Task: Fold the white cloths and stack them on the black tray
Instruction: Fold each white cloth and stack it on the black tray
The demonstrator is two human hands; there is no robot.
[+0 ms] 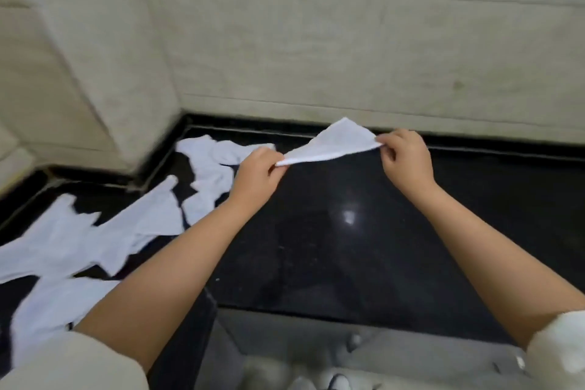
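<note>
**Limp cloth, pinched at two corners**

The white cloth (332, 144) hangs in the air above the black counter (364, 247), stretched between both hands. The left hand (258, 176) and right hand (406, 158) each close their grip on an end of it. It looks light and soft — it sags, so corners and hems are the best holds. More loose cloths (95, 231) lie to the left; no tray shows.

A glossy black stone counter (364, 247) fills the lower frame, meeting the beige tiled wall along its upper edge. Loose white cloths (95, 231) lie crumpled and overlapping across its left side, from mid-frame down to the lower left.
</note>
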